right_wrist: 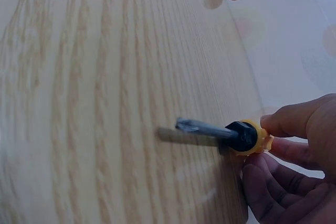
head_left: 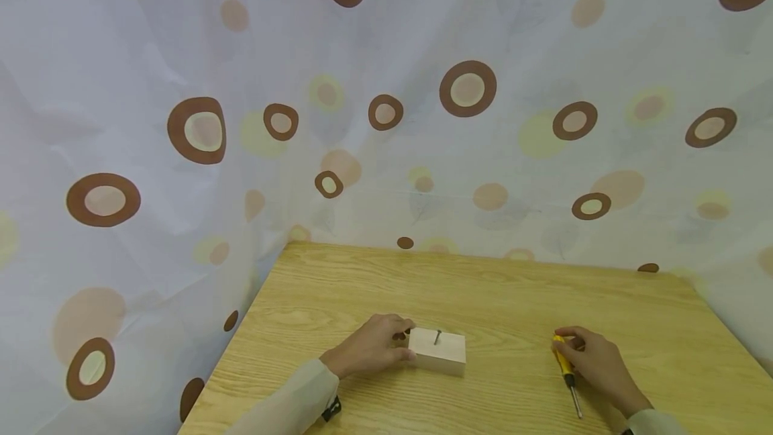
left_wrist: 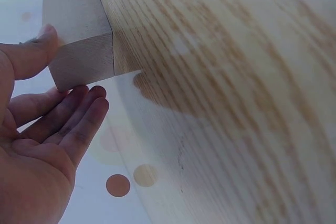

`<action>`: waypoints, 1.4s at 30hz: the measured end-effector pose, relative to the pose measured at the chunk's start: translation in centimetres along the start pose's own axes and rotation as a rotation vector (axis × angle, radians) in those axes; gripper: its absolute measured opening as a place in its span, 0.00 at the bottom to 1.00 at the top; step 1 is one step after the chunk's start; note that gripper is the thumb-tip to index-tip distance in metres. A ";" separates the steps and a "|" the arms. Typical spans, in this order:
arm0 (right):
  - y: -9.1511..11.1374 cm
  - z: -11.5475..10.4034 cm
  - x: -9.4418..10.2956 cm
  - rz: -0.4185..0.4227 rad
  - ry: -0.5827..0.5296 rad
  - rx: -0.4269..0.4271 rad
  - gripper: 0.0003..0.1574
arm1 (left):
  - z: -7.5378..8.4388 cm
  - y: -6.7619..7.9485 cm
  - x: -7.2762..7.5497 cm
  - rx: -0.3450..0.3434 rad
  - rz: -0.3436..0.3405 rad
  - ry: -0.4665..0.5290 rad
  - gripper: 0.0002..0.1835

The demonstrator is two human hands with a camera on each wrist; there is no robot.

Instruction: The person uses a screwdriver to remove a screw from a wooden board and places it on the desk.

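A pale wooden block (head_left: 437, 353) lies on the table left of the right hand. From its top face a screw (head_left: 437, 337) sticks up, leaning slightly. My left hand (head_left: 376, 346) grips the block's left end, thumb on the near side and fingertips around the far side. In the left wrist view the thumb presses the block (left_wrist: 79, 35) while the other fingers of the left hand (left_wrist: 47, 150) reach past its edge. My right hand (head_left: 598, 362) pinches the yellow handle of a screwdriver (head_left: 564, 358). Its metal tip (right_wrist: 189, 125) points toward the person, just above the table.
The wood-grain table (head_left: 483, 287) is bounded at the back and sides by a white sheet (head_left: 386, 52) with brown, peach and yellow circles. Bare tabletop lies between the block and the screwdriver.
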State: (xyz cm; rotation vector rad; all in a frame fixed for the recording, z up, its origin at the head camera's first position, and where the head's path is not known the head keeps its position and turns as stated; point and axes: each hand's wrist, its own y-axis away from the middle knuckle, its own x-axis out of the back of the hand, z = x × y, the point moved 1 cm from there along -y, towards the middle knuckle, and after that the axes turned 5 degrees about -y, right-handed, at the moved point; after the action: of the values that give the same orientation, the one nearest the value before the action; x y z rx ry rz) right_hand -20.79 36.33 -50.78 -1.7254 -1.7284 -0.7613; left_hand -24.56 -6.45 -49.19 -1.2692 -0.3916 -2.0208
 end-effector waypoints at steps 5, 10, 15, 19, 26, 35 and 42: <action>0.1 0.1 0.0 0.005 -0.012 0.000 0.30 | 0.0 0.0 0.0 0.005 -0.008 0.014 0.26; 0.2 0.0 0.2 0.004 -0.041 -0.003 0.29 | -0.2 -0.1 0.2 0.002 -0.019 0.000 0.28; 0.2 0.0 0.2 0.006 -0.037 0.000 0.28 | -0.1 -0.4 1.1 0.009 -0.015 0.019 0.36; 0.3 -0.2 0.3 0.009 -0.035 0.007 0.27 | 0.5 -1.1 1.9 -0.027 0.040 0.023 0.33; 0.2 -0.2 0.2 0.003 -0.041 0.002 0.26 | 1.7 -2.5 2.3 -0.161 0.099 -0.043 0.19; 0.2 0.0 0.2 -0.001 -0.037 -0.002 0.26 | 2.2 -3.3 1.9 -0.284 0.110 -0.077 0.10; 0.3 -0.1 0.3 0.003 -0.035 -0.003 0.26 | 2.6 -3.6 1.6 -0.281 0.093 -0.021 0.11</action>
State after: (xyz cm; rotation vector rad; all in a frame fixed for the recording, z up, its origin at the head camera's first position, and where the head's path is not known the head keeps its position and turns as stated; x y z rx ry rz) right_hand -20.53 36.45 -50.46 -1.7525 -1.7489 -0.7371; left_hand -25.75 -3.05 -46.15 -1.4493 -0.0559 -2.0347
